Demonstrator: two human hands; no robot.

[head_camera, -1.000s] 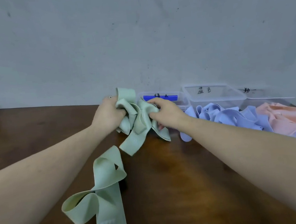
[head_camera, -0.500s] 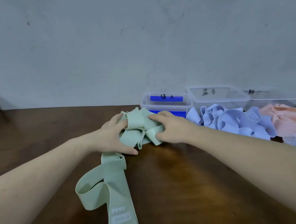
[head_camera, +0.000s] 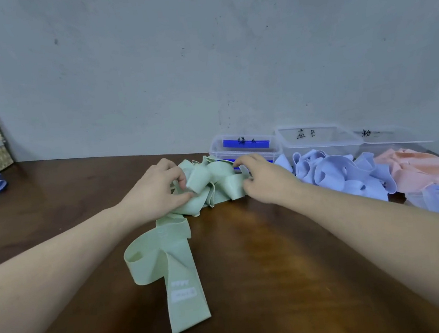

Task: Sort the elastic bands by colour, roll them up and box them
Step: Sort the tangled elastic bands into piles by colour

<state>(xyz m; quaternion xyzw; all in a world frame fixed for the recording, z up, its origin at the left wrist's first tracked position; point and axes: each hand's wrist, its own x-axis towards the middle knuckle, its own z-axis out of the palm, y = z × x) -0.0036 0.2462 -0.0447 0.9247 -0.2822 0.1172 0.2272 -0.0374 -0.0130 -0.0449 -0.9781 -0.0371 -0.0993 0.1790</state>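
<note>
The green bands [head_camera: 211, 185] are bunched on the table [head_camera: 264, 270] before the green-labelled box [head_camera: 243, 147]. They are pinched by the left hand [head_camera: 159, 193] and gripped by the right hand [head_camera: 261, 179] (fingers curled); one band is best freed before rolling.

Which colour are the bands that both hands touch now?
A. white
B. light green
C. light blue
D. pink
B: the left hand and the right hand both grip the light green bands; the light blue pile and the pink pile lie untouched to the right.
</note>
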